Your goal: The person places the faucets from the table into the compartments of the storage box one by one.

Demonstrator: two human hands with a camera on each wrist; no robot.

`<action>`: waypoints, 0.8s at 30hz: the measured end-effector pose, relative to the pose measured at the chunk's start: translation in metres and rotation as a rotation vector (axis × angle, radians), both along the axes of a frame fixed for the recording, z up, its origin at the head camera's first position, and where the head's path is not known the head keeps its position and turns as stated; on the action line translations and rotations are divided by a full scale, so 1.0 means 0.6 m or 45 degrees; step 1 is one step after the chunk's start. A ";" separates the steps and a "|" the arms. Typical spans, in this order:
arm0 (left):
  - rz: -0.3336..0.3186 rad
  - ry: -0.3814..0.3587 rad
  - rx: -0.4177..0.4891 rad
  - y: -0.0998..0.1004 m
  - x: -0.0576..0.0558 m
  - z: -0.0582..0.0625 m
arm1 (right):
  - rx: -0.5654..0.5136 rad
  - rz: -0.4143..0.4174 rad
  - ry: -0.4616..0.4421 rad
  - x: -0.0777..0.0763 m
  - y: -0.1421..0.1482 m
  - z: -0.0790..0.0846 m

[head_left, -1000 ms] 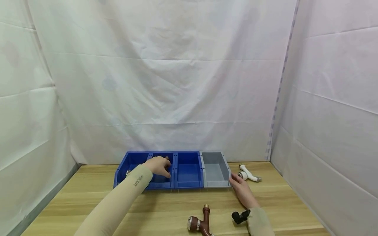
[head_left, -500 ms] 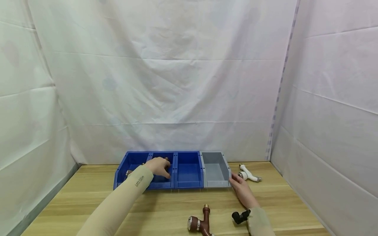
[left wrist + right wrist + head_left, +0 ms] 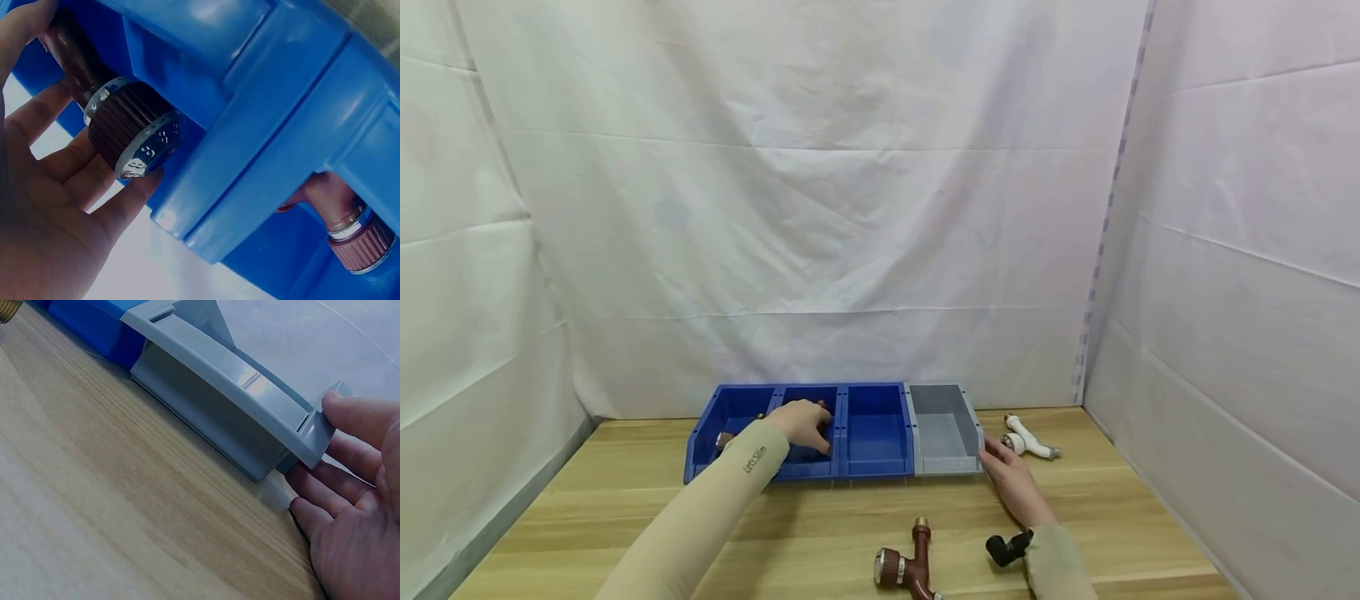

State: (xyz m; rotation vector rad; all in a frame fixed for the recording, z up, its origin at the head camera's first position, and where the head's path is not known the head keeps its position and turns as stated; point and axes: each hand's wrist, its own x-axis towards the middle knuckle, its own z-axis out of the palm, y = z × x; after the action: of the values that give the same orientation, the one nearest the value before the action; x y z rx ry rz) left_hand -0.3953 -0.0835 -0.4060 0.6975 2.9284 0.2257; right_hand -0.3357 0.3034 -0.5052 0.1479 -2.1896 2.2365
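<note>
My left hand [image 3: 801,422] reaches down into the second blue bin [image 3: 808,471] from the left. In the left wrist view its thumb and fingers hold a dark brown tap [image 3: 128,119] with a ribbed round knob. Another brown tap [image 3: 337,209] lies in the neighbouring leftmost blue bin [image 3: 697,450], partly covered by the sleeve in the head view. At the far end of the row, my right hand [image 3: 1017,485] grips the front corner of the grey bin [image 3: 946,465]. The right wrist view shows the thumb on its rim and the fingers at its side.
A third blue bin [image 3: 876,462] stands beside the grey one. A white tap [image 3: 1032,438] lies on the wooden table [image 3: 820,542] right of the row. Near the front lies a brown tap [image 3: 916,567]. A black elbow-shaped piece [image 3: 1007,548] is at the right wrist.
The head view has shifted very slightly. The left sleeve moved a little, showing more of the tap in the leftmost bin. Both hands stay in nearly the same places.
</note>
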 end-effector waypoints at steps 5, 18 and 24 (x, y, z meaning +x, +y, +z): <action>0.010 -0.024 0.018 -0.008 0.007 0.003 | 0.030 -0.012 -0.015 0.003 -0.009 -0.001; 0.010 -0.028 0.061 -0.019 0.013 -0.006 | 0.067 -0.013 -0.011 -0.004 -0.015 -0.004; -0.004 -0.022 0.065 -0.018 0.012 -0.007 | 0.060 -0.016 -0.012 -0.001 -0.017 -0.004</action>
State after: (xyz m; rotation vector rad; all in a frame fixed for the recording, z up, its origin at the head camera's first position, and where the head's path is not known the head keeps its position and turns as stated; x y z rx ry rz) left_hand -0.3879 -0.0941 -0.4103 0.7038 2.9145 0.3052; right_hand -0.3362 0.2931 -0.5078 0.1244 -2.2425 2.1848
